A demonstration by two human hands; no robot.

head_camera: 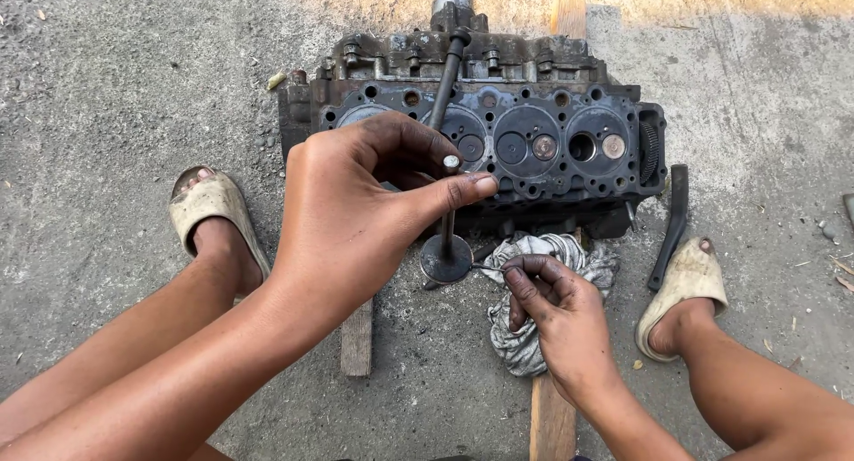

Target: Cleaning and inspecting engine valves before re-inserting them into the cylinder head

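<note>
Left hand [356, 221] pinches an upright valve [447, 247] by its stem; right hand [556, 314], curled, touches its head.

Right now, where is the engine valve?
In the head view the engine valve stands upright at centre, stem pinched by the left hand, its round head beside the grey rag, before the cylinder head.

I count one cylinder head [498, 141] with four combustion chambers, one loose valve [447, 247], one long tool [445, 83] leaning on the head, one rag [543, 292], two wooden planks [358, 336], two sandals [213, 212], one dark curved bar [672, 225], and two hands [356, 212] of mine
</note>
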